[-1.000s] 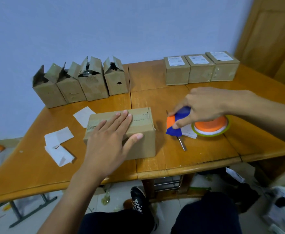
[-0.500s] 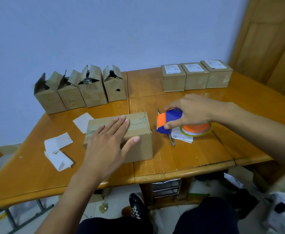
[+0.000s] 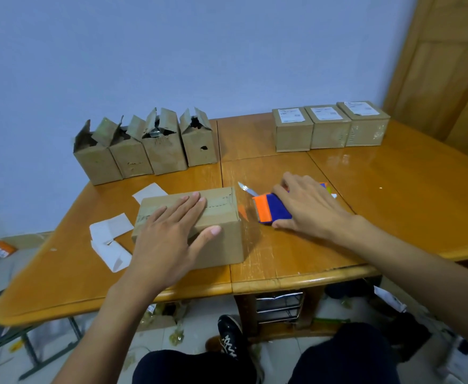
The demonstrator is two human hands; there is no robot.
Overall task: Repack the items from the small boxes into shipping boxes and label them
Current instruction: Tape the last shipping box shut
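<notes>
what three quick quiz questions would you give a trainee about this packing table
1. True or false: the left hand lies flat on top of the shipping box.
2. How many labelled boxes stand in a row at the far right of the table?
3. The right hand grips: A) the tape dispenser B) a knife C) a paper slip

Key: 1 true; 2 three; 3 A
</notes>
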